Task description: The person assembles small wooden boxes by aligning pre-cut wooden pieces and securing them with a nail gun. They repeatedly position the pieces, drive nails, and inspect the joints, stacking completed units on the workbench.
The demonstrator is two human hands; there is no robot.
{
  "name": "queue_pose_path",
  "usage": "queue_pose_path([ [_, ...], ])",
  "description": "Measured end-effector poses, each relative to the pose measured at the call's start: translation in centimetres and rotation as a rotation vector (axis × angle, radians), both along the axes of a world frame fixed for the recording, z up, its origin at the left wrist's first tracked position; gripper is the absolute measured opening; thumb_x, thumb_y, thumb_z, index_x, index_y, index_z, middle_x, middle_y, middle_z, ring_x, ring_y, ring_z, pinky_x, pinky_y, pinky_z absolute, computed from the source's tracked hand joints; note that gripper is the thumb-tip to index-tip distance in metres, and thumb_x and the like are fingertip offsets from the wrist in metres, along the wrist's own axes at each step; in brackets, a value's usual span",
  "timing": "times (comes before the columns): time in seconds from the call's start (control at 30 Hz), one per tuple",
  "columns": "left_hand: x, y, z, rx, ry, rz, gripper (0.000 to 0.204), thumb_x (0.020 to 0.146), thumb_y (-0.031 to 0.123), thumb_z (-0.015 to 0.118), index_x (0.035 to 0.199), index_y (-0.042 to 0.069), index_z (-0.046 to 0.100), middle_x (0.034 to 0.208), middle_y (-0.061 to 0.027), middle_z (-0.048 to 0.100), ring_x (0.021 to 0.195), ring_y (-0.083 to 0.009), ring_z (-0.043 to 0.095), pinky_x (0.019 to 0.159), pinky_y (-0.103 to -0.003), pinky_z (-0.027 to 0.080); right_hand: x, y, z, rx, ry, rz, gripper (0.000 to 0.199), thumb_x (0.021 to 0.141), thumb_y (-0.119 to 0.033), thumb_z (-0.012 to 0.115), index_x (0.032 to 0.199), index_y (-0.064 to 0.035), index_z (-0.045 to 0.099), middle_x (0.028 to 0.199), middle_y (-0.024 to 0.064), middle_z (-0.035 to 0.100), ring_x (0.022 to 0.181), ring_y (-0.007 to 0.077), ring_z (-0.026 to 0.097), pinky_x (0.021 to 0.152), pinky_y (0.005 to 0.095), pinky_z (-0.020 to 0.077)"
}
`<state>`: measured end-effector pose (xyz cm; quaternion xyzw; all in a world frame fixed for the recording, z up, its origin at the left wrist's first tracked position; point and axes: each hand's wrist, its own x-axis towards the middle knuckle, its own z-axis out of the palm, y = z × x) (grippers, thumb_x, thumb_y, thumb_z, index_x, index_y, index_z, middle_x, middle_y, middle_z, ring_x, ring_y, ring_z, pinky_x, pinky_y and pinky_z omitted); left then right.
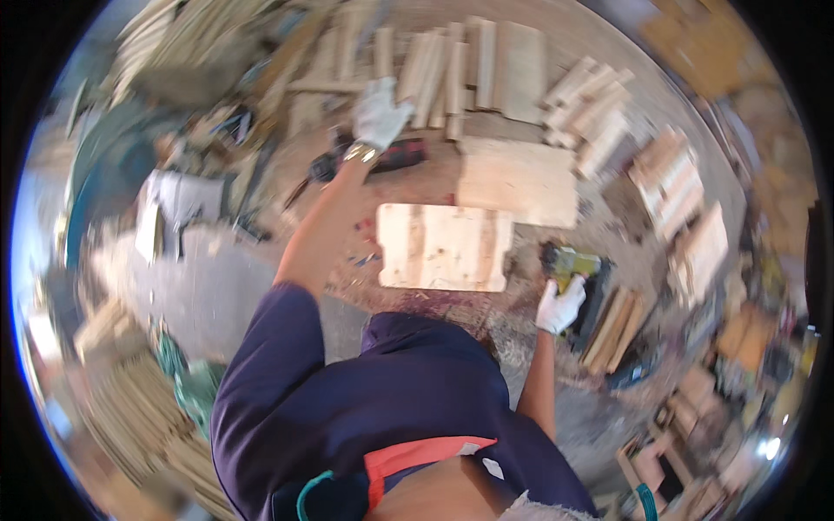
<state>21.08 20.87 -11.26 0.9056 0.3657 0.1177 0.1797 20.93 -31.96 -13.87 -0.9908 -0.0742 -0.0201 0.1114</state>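
Note:
My left hand (380, 115), in a white glove, is stretched far forward over the floor. Its thumb stands apart from the other fingers, close to the near end of a narrow wooden slat (383, 54). Below that wrist lies a dark red and black power tool (401, 154). To the right, my white-gloved right hand (560, 306) is closed on a yellow-green and black power tool (575, 263), which looks like a nail gun; motion blurs the grip. Between my arms lies a pale wooden panel (445, 247) with notched corners. A plain wooden board (519, 181) lies just beyond it.
Several wooden slats (430, 74) lie in rows at the far side, beside a wider board (524, 74). Stacked wood pieces (667, 182) stand at the right. Short dark-edged strips (613, 330) lie beside my right hand. A green cloth (193, 391) hangs at the left.

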Motion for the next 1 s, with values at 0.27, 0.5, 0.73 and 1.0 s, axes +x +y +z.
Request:
queue_pose_path([
  [0.27,-4.7,-14.2,-1.1,0.103,-0.260,-0.392,0.067,0.089,0.036,0.075,0.140,-0.001,0.051,0.148,-0.0266,0.049,0.138,-0.0436,0.045,0.115,-0.051,0.036,0.2,-1.8,2.4,0.267,0.204,-0.061,0.062,0.087,-0.030,0.069,0.142,-0.0078,0.050,0.111,0.0224,0.061,0.100,0.0420,0.062,0.083,0.0500,0.0531],
  [0.5,-17.9,-18.3,-3.9,0.000,-0.084,0.066,0.057,0.098,0.032,0.063,0.141,-0.001,0.049,0.150,-0.0259,0.045,0.141,-0.0431,0.040,0.116,-0.051,0.034,2.7,-16.6,2.8,0.241,-0.323,-0.414,0.025,0.088,-0.020,0.067,0.107,-0.0031,0.065,0.093,0.0205,0.064,0.090,0.0415,0.063,0.081,0.0493,0.0511],
  [0.73,-25.1,-18.6,-7.5,-0.211,-0.051,0.090,0.041,0.102,0.025,0.052,0.132,-0.002,0.057,0.133,-0.0248,0.057,0.127,-0.0411,0.051,0.111,-0.045,0.039,13.0,-32.7,-0.8,-0.198,0.116,-0.362,0.026,0.092,-0.027,0.055,0.106,-0.0089,0.068,0.109,0.0244,0.071,0.102,0.0419,0.069,0.087,0.0534,0.0558],
  [1.0,-25.2,-21.4,-7.7,-0.168,0.054,0.118,0.038,0.095,0.032,0.060,0.124,0.006,0.054,0.156,-0.0219,0.041,0.147,-0.0439,0.033,0.119,-0.057,0.026,16.7,-33.7,-2.3,-0.442,0.317,-0.374,0.031,0.098,-0.018,0.048,0.119,-0.0046,0.067,0.124,0.0242,0.068,0.114,0.0412,0.067,0.094,0.0498,0.0557],
])
